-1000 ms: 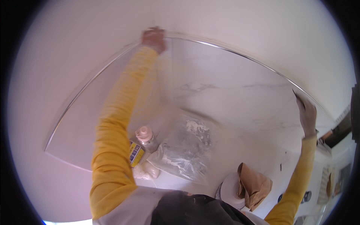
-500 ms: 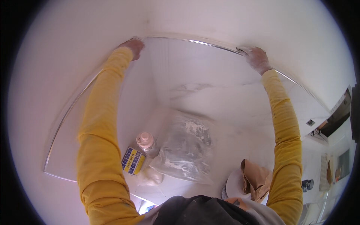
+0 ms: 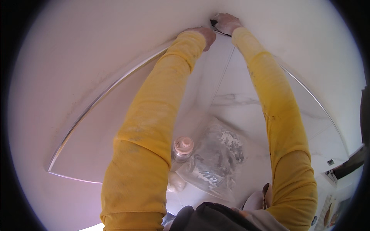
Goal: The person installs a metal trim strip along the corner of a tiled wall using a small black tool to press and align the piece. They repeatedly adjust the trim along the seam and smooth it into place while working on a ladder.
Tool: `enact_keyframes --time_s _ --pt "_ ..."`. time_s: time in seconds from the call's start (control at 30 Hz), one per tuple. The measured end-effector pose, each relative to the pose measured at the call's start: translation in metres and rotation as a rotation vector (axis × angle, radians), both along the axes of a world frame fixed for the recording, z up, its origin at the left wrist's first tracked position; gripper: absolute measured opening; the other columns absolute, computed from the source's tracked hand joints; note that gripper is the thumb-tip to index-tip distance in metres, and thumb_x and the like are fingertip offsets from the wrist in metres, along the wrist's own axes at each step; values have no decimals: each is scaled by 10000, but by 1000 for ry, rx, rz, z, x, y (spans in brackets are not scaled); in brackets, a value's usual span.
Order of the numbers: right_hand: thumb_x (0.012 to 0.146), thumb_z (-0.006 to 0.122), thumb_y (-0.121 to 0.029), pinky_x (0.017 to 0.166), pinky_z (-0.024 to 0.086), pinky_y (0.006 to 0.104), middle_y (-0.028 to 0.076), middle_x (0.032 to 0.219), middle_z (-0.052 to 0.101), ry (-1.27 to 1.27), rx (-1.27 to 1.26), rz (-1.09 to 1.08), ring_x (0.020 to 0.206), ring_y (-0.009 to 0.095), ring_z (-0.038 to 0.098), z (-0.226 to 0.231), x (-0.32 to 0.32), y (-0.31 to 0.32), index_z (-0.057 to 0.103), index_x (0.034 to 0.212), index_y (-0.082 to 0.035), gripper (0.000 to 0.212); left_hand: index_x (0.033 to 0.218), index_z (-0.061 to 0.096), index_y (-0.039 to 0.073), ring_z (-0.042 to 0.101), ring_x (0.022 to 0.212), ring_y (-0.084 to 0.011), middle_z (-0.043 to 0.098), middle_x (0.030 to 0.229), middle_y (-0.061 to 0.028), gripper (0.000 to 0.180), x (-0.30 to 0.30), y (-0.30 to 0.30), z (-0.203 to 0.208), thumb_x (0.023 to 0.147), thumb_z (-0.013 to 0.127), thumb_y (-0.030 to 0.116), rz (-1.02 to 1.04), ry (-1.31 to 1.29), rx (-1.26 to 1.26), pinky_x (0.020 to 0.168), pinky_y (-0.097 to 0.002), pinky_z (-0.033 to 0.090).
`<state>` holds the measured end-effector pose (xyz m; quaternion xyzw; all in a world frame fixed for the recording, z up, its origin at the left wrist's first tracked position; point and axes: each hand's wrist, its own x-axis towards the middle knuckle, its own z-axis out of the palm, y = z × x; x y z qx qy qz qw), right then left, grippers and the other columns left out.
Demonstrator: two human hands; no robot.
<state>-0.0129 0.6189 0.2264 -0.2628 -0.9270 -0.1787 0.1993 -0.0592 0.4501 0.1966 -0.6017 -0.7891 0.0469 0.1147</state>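
Right hand (image 3: 228,24), closed round dark tool (image 3: 213,23), and left hand (image 3: 208,37), grip unclear, both at silver trim (image 3: 106,93); best keep tool flat, steady.

One left hand (image 3: 208,37), one right hand (image 3: 229,23) and one dark flat tool (image 3: 213,23) showed at upper centre, above two yellow sleeves (image 3: 148,115). Two metal trim strips (image 3: 116,83) flanked them. Lower centre held one pink-capped bottle (image 3: 184,146) and one large clear plastic bag (image 3: 216,161).
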Motion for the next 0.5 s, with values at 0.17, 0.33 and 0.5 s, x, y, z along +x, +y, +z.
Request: enact_keyframes --time_s 0.17,0.33,0.5 --pt "898 548 -168 907 524 417 182 1194 684 -176 -222 -17 1065 320 676 13 -26 -14 681 1229 -111 361 1156 686 38 634 1152 -337 658 1260 -140 302 -15 1 -5 866 603 33 62 1 -32 935 -466 542" --pt "840 571 -192 868 535 430 195 1132 700 -240 -152 -75 1002 334 691 12 38 11 719 1134 -85 346 1181 668 48 603 1198 -330 644 1278 -137 344 -24 23 -13 845 599 27 -113 132 33 975 -458 520" --pt "874 537 -195 872 534 445 178 1065 712 -183 -124 -155 998 325 689 10 222 13 735 986 -83 253 1521 342 129 343 1447 -265 355 1579 -86 738 -24 3 -16 840 628 120 -70 279 40 1187 -375 324"
